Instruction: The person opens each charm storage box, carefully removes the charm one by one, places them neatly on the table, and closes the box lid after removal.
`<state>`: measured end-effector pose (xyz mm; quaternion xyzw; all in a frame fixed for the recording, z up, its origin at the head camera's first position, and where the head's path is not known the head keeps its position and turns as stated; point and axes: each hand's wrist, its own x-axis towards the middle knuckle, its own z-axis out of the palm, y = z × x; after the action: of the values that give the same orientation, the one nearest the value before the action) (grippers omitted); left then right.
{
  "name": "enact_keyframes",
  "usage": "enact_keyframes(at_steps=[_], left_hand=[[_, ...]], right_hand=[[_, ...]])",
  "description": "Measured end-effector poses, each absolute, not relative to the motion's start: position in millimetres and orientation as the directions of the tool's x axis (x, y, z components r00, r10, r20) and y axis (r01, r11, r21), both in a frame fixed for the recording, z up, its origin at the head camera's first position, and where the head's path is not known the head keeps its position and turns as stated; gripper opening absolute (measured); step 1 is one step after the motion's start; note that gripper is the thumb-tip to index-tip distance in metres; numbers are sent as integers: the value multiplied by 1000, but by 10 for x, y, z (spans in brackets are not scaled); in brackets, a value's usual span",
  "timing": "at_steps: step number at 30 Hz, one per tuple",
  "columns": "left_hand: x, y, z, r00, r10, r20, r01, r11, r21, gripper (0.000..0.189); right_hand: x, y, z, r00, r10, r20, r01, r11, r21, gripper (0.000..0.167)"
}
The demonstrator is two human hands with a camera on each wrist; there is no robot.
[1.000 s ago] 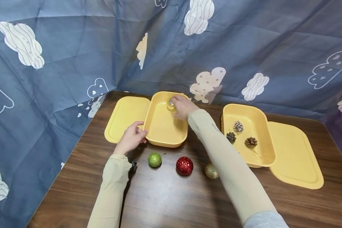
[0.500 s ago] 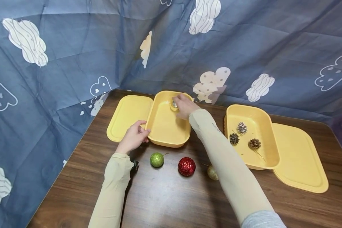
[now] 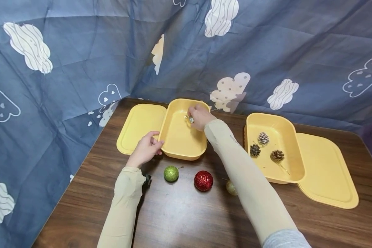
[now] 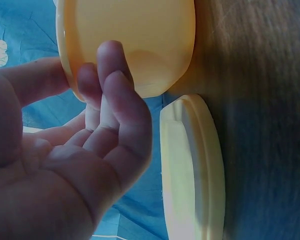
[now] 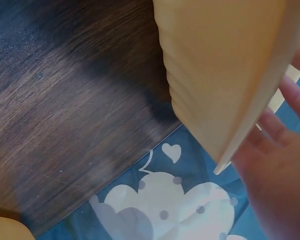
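Note:
In the head view my left hand (image 3: 146, 148) holds the near left corner of a yellow plastic box (image 3: 179, 141). Its thumb and fingers meet at the rim, and the left wrist view shows the other fingers (image 4: 125, 100) curled in front of the wall. My right hand (image 3: 200, 118) reaches inside this box near the back right, gripping a small shiny gold-and-silver bauble (image 3: 190, 119) low over the floor. In the right wrist view the box wall (image 5: 220, 65) hides those fingertips. A green glitter bauble (image 3: 171, 174) and a red faceted bauble (image 3: 203, 181) lie in front.
A pale gold bauble (image 3: 231, 188) is partly behind the right sleeve (image 3: 245, 175). A second yellow box (image 3: 285, 175) at right holds pine cones (image 3: 277, 155). Flat yellow lids lie beside the boxes, the left lid (image 3: 141, 127) and the right lid (image 3: 327, 172). A blue cloth hangs behind.
My right hand has shifted slightly toward me inside the box, and the bauble has turned and moved a little nearer. The left hand stays at the rim. The head view panned slightly.

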<state>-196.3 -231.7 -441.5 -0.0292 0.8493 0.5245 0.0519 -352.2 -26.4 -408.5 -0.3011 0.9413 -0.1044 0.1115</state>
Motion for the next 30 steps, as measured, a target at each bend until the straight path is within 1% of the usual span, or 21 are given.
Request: enact_keyframes(at_steps=[2, 8, 15, 19, 24, 30], left_hand=[[-1966, -2313, -4407, -993, 5, -118, -103, 448, 888, 47], [-1972, -2311, -4415, -993, 10, -116, -99, 447, 889, 47], [-1960, -2309, -4425, -993, 12, -116, -100, 428, 898, 47], [-1951, -2303, -4415, -993, 6, -116, -102, 427, 898, 48], [-1942, -2291, -4398, -993, 6, -121, -106, 433, 895, 47], [-1939, -2278, -4391, -994, 5, -114, -100, 438, 894, 48]], right_hand=[[-3505, -272, -4076, -781, -605, -156, -560, 789, -254, 37], [-3438, -299, -4041, -762, -616, -200, -579, 786, -216, 48], [-3330, -346, -4033, -731, -626, -271, -607, 779, -159, 52], [-3247, -359, -4009, -706, -642, -299, -632, 762, -142, 50], [-3170, -329, -3981, -683, -666, -300, -660, 739, -137, 50], [-3113, -273, -3930, -662, -708, -245, -695, 703, -153, 47]])
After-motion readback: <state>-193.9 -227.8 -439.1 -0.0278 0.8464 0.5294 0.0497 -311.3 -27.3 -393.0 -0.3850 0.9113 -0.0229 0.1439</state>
